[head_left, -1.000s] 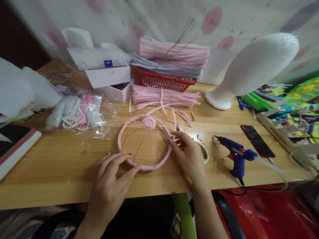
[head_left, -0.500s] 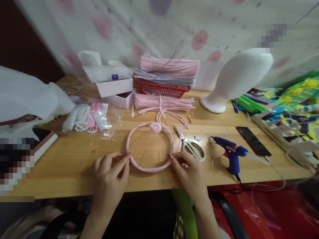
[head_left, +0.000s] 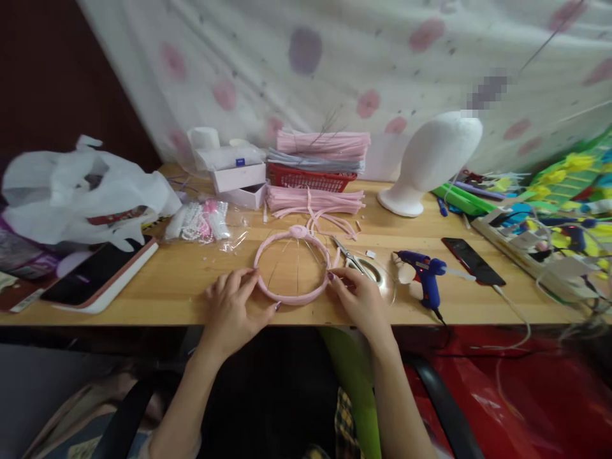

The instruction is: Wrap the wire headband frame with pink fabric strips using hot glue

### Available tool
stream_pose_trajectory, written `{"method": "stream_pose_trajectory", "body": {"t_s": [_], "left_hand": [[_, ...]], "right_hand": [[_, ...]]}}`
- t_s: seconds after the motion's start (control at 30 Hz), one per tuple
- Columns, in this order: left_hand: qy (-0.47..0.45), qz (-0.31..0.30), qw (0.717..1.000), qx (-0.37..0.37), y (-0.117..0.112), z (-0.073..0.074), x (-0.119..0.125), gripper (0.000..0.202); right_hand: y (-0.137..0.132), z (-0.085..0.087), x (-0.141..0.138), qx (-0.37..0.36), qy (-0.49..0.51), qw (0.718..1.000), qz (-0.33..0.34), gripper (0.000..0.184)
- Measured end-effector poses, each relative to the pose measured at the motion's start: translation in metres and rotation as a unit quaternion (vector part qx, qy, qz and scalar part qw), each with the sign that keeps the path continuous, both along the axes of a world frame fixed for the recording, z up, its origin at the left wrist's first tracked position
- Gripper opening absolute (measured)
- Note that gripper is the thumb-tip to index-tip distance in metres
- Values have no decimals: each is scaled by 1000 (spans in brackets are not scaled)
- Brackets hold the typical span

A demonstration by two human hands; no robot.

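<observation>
Pink ring (head_left: 292, 296) lies flat on table (head_left: 157, 287), near front edge. Left hand (head_left: 234, 312) pinches ring's left side. Right hand (head_left: 359, 301) pinches right side. Scissors (head_left: 354, 261) just beside.

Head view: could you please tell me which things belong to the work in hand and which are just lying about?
In hand: pink ring, between left hand and right hand.
Lying about: scissors, glue gun, phone, foam head, pink strips, bead bag.
</observation>
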State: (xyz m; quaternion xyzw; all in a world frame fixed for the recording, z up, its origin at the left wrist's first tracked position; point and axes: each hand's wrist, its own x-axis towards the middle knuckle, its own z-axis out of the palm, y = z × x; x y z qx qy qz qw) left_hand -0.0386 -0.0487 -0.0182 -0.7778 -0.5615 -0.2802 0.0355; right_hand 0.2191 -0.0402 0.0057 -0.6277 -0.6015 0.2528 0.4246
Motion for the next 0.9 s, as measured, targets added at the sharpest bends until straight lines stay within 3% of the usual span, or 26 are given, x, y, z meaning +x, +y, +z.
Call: {"method": "stream_pose_trajectory", "body": {"t_s": [0.43, 0.9], "left_hand": [[45, 9, 994, 99, 12, -17, -3, 46], [14, 69, 991, 116, 3, -8, 18, 43]], "right_hand": [[18, -20, -11, 65, 98, 993, -18, 19], [21, -25, -18, 56, 43, 998, -4, 42]]}}
